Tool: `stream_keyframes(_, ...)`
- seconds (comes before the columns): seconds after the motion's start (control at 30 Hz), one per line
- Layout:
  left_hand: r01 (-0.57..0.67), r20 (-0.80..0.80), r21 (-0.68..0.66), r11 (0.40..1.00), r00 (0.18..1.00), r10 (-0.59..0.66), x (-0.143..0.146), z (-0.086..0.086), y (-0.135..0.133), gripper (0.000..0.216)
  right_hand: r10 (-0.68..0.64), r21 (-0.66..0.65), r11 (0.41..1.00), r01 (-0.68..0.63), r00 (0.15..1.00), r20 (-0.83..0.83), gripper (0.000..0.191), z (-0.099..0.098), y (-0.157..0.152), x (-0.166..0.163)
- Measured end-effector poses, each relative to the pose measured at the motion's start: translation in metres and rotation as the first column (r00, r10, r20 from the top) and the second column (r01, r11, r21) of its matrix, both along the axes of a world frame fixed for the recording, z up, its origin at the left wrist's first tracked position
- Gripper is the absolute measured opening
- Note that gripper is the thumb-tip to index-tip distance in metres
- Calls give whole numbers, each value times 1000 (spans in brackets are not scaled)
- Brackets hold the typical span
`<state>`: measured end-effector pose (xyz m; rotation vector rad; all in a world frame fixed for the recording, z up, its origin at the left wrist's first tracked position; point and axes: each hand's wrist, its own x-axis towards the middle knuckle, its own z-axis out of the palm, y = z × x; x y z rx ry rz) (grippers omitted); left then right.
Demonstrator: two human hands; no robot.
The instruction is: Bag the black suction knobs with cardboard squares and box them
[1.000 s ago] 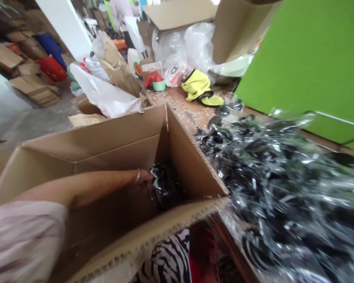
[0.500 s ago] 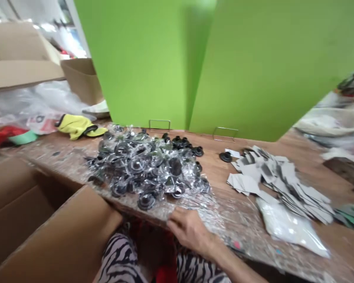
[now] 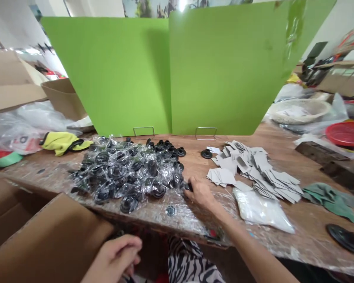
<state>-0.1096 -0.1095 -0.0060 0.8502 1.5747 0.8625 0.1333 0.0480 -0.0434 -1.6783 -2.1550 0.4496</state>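
A heap of black round flanged parts in clear plastic wrap (image 3: 126, 167) spreads over the worktable. At its right edge my right hand (image 3: 200, 192) has its fingers closed around a black round part (image 3: 188, 185), mostly hidden by the fingers. Low in front of the table, beside the cardboard box (image 3: 61, 236), my left hand (image 3: 118, 255) is curled with fingers pressed together; whatever it may hold is hidden. Unwrapped black parts (image 3: 165, 144) lie behind the heap, and a single black part (image 3: 207, 153) sits apart to the right.
Grey card pieces (image 3: 259, 169) are piled right of my right hand, with a stack of clear plastic bags (image 3: 262, 210) before them. Green boards (image 3: 212, 74) stand at the back. A yellow glove (image 3: 61, 142), a green cloth (image 3: 332, 198) and a black disc (image 3: 346, 237) lie around.
My right hand has moved from the table's front edge forward to the heap's right side. My left hand has come into view at the bottom. The camera view has turned right and upward.
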Motion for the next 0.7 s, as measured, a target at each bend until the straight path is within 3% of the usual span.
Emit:
stream_keyframes(0.07, 115, -11, 12, 993, 993, -115, 29, -13, 16, 24, 25, -41, 999, -25, 1000, -6, 11, 5, -17, 5)
stream_keyframes(0.17, 41, 183, -14, 999, 982, -38, 64, -27, 34, 35, 28, -100, 994, -37, 996, -88, 8, 6, -47, 4)
stream_keyframes(0.3, 20, 496, -27, 999, 868, -4, 84, -35, 43, 34, 1, -155, 987, -44, 964, -265, 14, 0, -82, -14)
stream_keyframes(0.4, -40, 537, -26, 999, 842, 48, 83, -39, 42, 29, 232, -117, 950, -289, 907, -352, 17, 5, -82, -20)
stream_keyframes(0.47, -84, 516, -63, 994, 850, 105, 80, -43, 41, 24, 345, -95, 923, -374, 910, -230, 14, 17, -65, -11)
stream_keyframes(0.5, -101, 505, -82, 992, 853, 129, 79, -44, 41, 22, 320, -93, 939, -330, 941, -110, 12, 23, -53, -3)
stream_keyframes(0.57, -110, 503, -105, 988, 851, 149, 77, -46, 42, 17, 91, -38, 996, -86, 984, 154, 18, 33, -24, 21)
stream_keyframes(0.63, -80, 547, -119, 990, 827, 133, 79, -44, 45, 15, -158, 44, 987, 152, 948, 276, 23, 35, 3, 49)
stream_keyframes(0.7, -23, 616, -113, 993, 783, 88, 84, -38, 51, 14, -306, 73, 951, 300, 885, 351, 27, 28, 20, 73)
